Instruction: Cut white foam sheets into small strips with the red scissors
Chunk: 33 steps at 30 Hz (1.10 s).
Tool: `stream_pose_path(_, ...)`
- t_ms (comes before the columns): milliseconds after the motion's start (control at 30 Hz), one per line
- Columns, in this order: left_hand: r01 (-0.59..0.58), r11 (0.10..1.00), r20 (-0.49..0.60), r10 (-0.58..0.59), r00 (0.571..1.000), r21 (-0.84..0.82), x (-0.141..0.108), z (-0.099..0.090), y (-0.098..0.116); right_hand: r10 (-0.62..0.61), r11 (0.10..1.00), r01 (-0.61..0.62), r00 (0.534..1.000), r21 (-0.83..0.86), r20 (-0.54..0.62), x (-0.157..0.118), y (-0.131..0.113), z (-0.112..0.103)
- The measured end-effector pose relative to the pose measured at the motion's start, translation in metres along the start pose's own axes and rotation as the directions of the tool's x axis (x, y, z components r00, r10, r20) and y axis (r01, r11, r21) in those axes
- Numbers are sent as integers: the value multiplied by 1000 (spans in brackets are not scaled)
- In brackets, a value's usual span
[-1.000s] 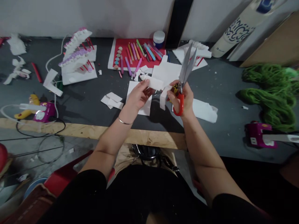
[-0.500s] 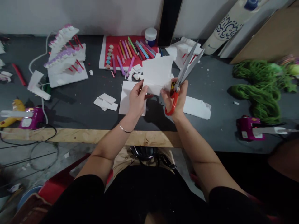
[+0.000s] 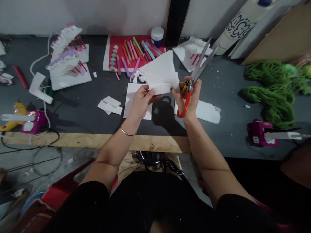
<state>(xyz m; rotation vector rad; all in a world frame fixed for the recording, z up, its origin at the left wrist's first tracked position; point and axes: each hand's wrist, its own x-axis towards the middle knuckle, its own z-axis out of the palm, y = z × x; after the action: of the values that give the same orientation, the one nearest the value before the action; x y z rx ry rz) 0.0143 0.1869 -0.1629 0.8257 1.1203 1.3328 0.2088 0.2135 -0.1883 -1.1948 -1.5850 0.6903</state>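
My left hand [image 3: 141, 103] pinches a narrow white strip [image 3: 160, 88], held level above the table. Just beyond the strip is a larger white sheet [image 3: 159, 69] with a ragged right edge; its lower right corner lies by my right thumb, and I cannot tell whether the thumb grips it. My right hand [image 3: 190, 102] is closed around scissors [image 3: 187, 103] with red handles, blades apart and pointing away to the upper right. A small yellow and black part shows between those fingers. Beneath my left hand lies a flat white sheet [image 3: 130, 103].
White offcuts [image 3: 110, 105] lie left, a folded white piece [image 3: 207, 111] right. Behind are colored pens [image 3: 132, 51], a jar [image 3: 157, 36] and white models on red sticks [image 3: 65, 61]. Green yarn [image 3: 272, 94] and a purple device [image 3: 261, 133] are at right, a glue gun [image 3: 18, 113] at left.
The strip has come away from the larger sheet, which has tilted and shifted slightly left. My right hand has moved a little right with the scissors.
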Motion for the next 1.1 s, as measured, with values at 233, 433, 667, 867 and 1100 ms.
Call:
stream_pose_path(233,62,998,24,-62,998,21,-1,2,-2,38,999,-37,999,-27,32,3,-11,-1)
stream_pose_path(433,70,997,-68,-69,995,17,1,5,-5,-55,990,23,972,-141,-228,-6,-32,-8)
stream_pose_path(667,36,999,-57,-37,998,-24,-3,12,-3,116,993,-115,991,-21,73,-15,-40,7)
stream_pose_path(867,58,997,14,-59,998,44,-10,15,-2,128,991,-128,992,37,-5,-8,-20,13)
stream_pose_path(1100,55,998,121,-57,991,27,-11,13,7,172,984,-170,985,59,-29,-5,-11,9)
